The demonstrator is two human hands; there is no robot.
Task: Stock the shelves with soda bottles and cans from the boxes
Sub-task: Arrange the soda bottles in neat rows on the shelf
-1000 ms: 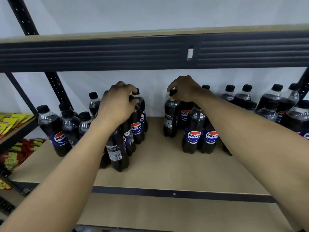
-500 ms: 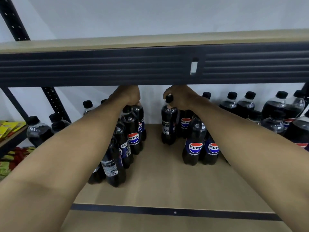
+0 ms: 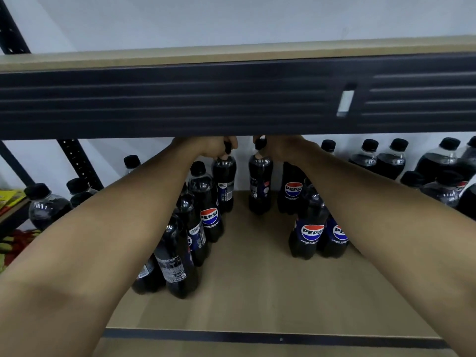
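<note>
Soda bottles [image 3: 309, 235] stand upright in two groups on the shelf board [image 3: 257, 284], with a bare lane between them.

Left hand [image 3: 211, 148] is curled round the cap and neck of the rearmost bottle of the left row [image 3: 224, 184]. Right hand [image 3: 283, 149] grips the rear bottle of the right group [image 3: 260, 186] the same way. The hands are apart, and the upper beam [image 3: 180, 99] partly hides the knuckles.

Both gripped bottles hang or stand directly below their hands, long axes vertical, close to the back wall. I cannot tell whether their bases touch the board.

Judgement: this is the set-down step. Each hand must withdraw straight back along the lane. The left forearm lies just over its row's caps, so there is a tipping risk.
</note>
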